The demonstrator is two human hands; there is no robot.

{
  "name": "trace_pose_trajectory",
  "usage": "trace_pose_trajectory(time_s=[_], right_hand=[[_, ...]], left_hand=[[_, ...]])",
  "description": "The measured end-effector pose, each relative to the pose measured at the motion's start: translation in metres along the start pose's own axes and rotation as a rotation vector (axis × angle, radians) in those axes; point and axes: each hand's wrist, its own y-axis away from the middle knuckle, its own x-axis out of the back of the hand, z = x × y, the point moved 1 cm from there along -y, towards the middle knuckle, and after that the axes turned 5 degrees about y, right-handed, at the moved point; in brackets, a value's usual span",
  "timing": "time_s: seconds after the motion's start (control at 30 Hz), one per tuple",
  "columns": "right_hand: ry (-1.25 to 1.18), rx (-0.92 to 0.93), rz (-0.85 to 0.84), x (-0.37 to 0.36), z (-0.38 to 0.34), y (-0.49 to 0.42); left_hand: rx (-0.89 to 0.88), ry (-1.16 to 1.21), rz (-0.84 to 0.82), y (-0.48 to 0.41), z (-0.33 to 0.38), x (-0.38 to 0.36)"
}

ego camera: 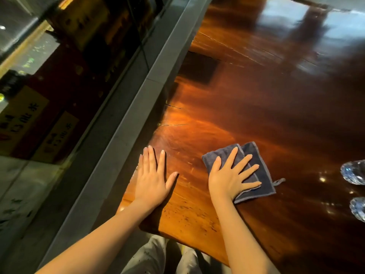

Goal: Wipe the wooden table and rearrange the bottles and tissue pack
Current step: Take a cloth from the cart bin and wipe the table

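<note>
Grey trousers (150, 256) showed below the wooden table (256, 107) edge. Left hand (153, 180) lay flat, fingers spread, near its left edge; right hand (230, 177) pressed a folded blue cloth (260, 167) down, fingers splayed. Two clear bottles (354, 172) stood at the right margin.

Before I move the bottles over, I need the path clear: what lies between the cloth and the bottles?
Nothing: the head view shows only bare glossy table between the cloth and the bottles.

Both bare arms reach forward, the left hand (153, 179) lying flat with its fingers close together and the right hand (230, 177) pressed down flat with its fingers spread wide.
</note>
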Motion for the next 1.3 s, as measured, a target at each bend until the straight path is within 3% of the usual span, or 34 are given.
trace_pose_trajectory(time_s=[0.27,0.53,0.8,1.13,1.3], right_hand=[[0.007,0.236,0.031,-0.005,-0.101,-0.018],[0.069,0.552,0.094,-0.005,-0.138,-0.023],[0.106,0.893,0.103,-0.003,-0.111,0.005],[0.154,1.091,0.14,-0.003,-0.033,0.018],[0.154,1.079,0.134,-0.002,0.017,0.014]], left_hand=[[-0.013,-0.018,-0.003,0.0,0.002,0.006],[-0.006,0.006,-0.001,0.0,0.001,0.004],[0.018,0.041,0.035,0.004,0.0,0.003],[-0.115,0.155,0.064,0.044,-0.005,0.001],[-0.079,0.217,0.092,0.044,-0.004,0.003]])
